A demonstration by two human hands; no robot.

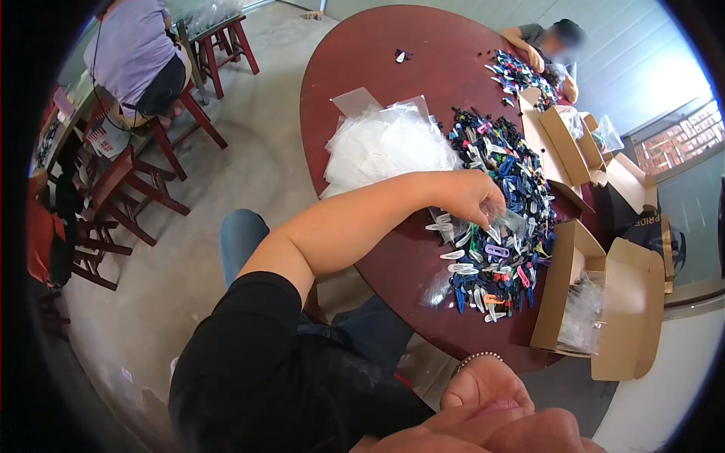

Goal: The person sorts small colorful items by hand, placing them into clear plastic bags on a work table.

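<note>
My left hand (pixel 483 202) reaches across the table with its thumb and fingers pinched on a small clear plastic bag (pixel 512 223). A pale snap clip shows at the fingertips; whether it lies inside the bag is unclear. Under and around this hand spreads a large heap of mixed hair clips (pixel 521 181), mostly dark blue and black, with silver, pink, purple and orange ones. To its left lies a pile of flat clear bags (pixel 385 147). My right hand (pixel 487 385), with a beaded bracelet at the wrist, is close to my face; its fingers are hidden.
On the red table (pixel 393 83), an open cardboard box (pixel 570 264) with plastic bags stands right of the heap. More boxes (pixel 563 143) are behind. A person (pixel 532 45) sits by another clip pile at the far edge. Another person (pixel 136 53) sits left among wooden stools (pixel 124 181).
</note>
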